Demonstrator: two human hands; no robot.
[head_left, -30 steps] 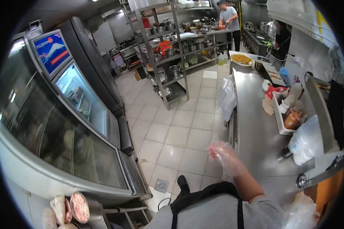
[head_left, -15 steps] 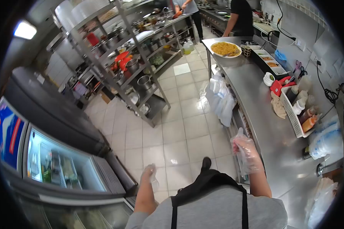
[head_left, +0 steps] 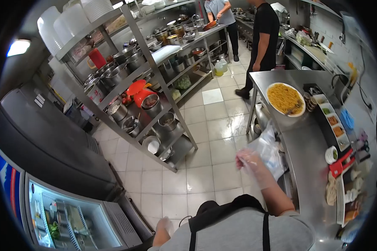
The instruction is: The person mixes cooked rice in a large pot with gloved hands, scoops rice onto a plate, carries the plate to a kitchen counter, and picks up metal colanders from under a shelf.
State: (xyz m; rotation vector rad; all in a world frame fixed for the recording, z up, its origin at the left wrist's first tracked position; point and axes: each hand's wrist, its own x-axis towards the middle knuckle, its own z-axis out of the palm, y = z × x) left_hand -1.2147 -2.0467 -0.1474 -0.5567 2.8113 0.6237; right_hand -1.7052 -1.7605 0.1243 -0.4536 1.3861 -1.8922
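My right hand (head_left: 249, 161), in a clear plastic glove, reaches forward over the floor beside the steel counter (head_left: 309, 144). Its fingers are curled in, and nothing shows in them. Just behind it hang clear plastic bags (head_left: 269, 146) at the counter's side. Low in the view is my left hand (head_left: 165, 227), also in a clear glove; blur hides how its fingers are set. A white plate (head_left: 296, 114) of yellow noodles (head_left: 284, 98) with a utensil in it stands on the counter's far end, apart from both hands.
A steel rack (head_left: 188, 140) with pots stands ahead to the left. Nearer is a lit glass-door fridge (head_left: 77, 219). A black tray of toppings (head_left: 331, 118) and a white basket of bottles (head_left: 340, 196) line the counter. A person in black (head_left: 264, 35) stands beyond it.
My view has moved forward, bringing the noodle plate and rack closer. My right hand has moved forward and left, away from the counter edge. The person in black is now more fully visible.
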